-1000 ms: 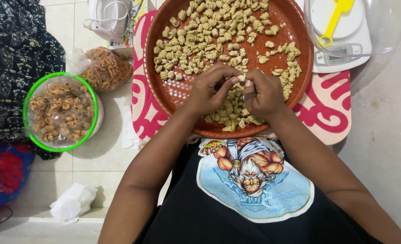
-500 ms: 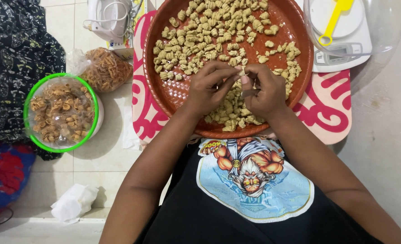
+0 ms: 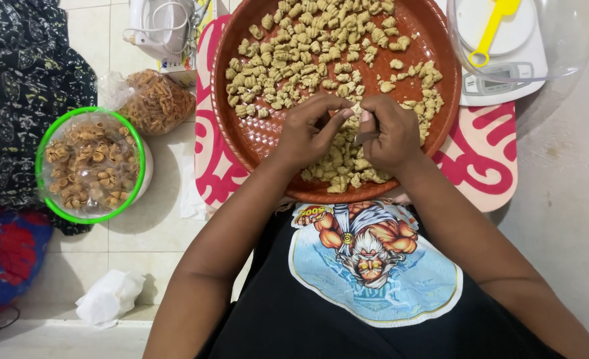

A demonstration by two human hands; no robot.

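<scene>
Both hands, left [image 3: 307, 133] and right [image 3: 389, 133], pinching one small dough piece [image 3: 359, 121] together over the round red tray [image 3: 254, 136]. Green-rimmed bowl [image 3: 90, 165] far left.

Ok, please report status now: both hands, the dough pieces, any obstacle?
Left hand and right hand together over round red tray, pinching one dough piece. Many dough pieces spread on tray. Nothing blocking.

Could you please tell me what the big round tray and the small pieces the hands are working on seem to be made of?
The round tray looks like moulded plastic: reddish-brown, slightly glossy, with a fine embossed grid. The small pieces look like soft raw dough: pale beige, matt, ridged and curled. The left hand and right hand pinch one between the fingertips.
</scene>
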